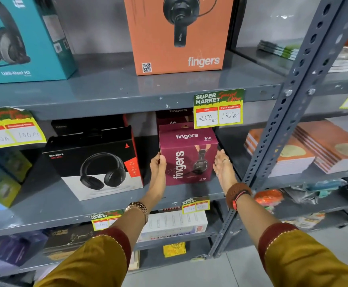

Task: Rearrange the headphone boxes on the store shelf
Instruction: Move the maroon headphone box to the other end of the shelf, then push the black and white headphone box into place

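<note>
A maroon "fingers S10" headphone box (187,156) stands upright on the middle shelf (98,206). My left hand (158,168) grips its left edge, with the thumb on the front face. My right hand (222,168) is flat beside the box's right side, fingers straight, fingertips at its edge. A second maroon box (173,119) stands behind it. Left of it leans a black Rockerz headphone box (98,164), with another black box (90,125) behind. On the upper shelf (115,90) stand an orange "fingers" box (179,38) and a teal USB headset box (22,38).
A slotted grey upright post (289,106) stands just right of my right hand. Price tags (218,108) hang from the shelf edges. Stacked notebooks (305,150) fill the neighbouring bay. Coloured boxes (1,179) sit at far left. The lower shelf holds white and dark boxes (173,224).
</note>
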{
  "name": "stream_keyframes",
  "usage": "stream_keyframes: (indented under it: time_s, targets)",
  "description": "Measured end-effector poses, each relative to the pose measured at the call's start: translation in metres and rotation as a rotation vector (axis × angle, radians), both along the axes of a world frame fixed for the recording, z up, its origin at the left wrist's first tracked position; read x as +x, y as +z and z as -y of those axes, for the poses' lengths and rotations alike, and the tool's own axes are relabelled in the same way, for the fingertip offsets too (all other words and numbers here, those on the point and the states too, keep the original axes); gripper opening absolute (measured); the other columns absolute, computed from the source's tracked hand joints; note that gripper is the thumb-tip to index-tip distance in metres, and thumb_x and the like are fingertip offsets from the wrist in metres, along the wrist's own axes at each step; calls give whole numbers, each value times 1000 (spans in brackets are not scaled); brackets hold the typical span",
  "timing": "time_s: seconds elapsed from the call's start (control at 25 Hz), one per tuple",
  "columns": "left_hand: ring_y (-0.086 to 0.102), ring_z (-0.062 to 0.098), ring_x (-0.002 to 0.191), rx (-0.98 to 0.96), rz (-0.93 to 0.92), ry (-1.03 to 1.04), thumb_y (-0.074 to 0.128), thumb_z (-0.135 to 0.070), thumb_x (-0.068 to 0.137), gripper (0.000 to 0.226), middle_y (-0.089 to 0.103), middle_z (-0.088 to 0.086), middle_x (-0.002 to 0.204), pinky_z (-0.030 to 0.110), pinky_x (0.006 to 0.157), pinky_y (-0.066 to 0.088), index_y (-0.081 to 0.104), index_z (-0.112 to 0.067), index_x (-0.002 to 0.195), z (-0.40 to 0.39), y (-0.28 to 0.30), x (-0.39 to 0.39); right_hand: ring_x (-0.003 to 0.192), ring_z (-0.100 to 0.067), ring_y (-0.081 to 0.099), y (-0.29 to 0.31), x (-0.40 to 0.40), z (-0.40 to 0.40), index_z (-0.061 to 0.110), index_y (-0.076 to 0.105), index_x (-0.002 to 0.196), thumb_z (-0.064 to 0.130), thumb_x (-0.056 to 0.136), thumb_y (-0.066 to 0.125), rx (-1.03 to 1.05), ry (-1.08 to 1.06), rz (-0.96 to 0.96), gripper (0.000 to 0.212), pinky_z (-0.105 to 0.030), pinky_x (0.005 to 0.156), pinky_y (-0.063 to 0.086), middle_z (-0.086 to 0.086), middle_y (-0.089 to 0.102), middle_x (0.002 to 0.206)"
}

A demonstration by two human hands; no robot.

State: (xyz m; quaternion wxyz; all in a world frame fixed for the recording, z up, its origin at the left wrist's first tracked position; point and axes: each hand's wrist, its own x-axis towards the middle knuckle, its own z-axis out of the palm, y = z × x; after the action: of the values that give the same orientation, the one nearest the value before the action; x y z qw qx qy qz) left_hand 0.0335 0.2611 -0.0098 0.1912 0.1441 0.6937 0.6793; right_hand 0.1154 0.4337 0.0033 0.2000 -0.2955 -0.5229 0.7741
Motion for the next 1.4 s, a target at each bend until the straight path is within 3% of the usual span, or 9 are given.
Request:
stream_keyframes:
  time_s: [0.12,0.2,0.36,0.68,0.8,0.92,1.04,1.16,1.4]
  targets:
    - [39,17,133,-36,11,-30,26,-88,64,93,36,3,145,45,114,31,28,-29,136,4,6,6,146,-16,11,3,6,4,13,8,148,38,99,15,22,28,12,56,-31,121,9,-4,9,159]
    - [26,16,142,-43,2,-44,18,-80,73,87,20,-3,156,42,117,23,14,-32,146,8,8,15,147,-17,10,3,13,9,15,8,148,41,98,16,28,28,36,57,-32,121,8,-2,8,159]
    - [8,16,147,-112,34,-15,11,-77,68,91,1,-8,160,45,120,9,1,-34,148,30,-2,32,145,-20,18,-6,38,22,9,17,147,37,98,26,35,-38,41,56,-33,120,15,-10,17,158]
    - [9,19,148,-157,72,168,9,-84,69,94,3,-8,161,46,120,7,2,-35,148,132,-15,56,135,-26,39,-7,54,97,0,41,135,43,98,21,118,151,66,60,-36,115,27,-17,43,145]
    - [13,21,147,-135,70,303,10,-74,82,78,10,-4,160,45,120,9,8,-32,148,169,-6,48,139,-24,34,5,39,135,1,35,139,42,98,20,96,226,32,60,-35,117,23,-15,38,149]
    - [19,21,146,-128,102,365,15,-92,61,104,17,-4,160,46,120,12,16,-33,147,207,4,22,143,-23,25,17,16,168,2,24,143,41,98,19,57,276,-2,60,-33,118,18,-12,26,154]
    - [13,17,147,-70,57,415,13,-71,85,77,10,-6,160,40,121,8,10,-27,149,233,17,-1,145,-20,19,28,-16,185,6,17,146,40,98,21,48,246,-24,59,-32,119,15,-9,18,157]
    - [8,14,147,-62,69,360,12,-65,88,72,5,-8,160,39,121,5,6,-27,149,256,26,-32,146,-17,13,37,-46,204,10,12,147,41,98,20,53,199,-39,59,-31,120,11,-6,12,159]
    - [6,17,148,-112,126,75,5,-79,72,91,3,-5,161,46,121,3,3,-29,148,273,35,-87,146,-18,14,44,-83,235,13,14,147,44,97,17,98,123,-9,59,-30,118,9,-4,14,158]
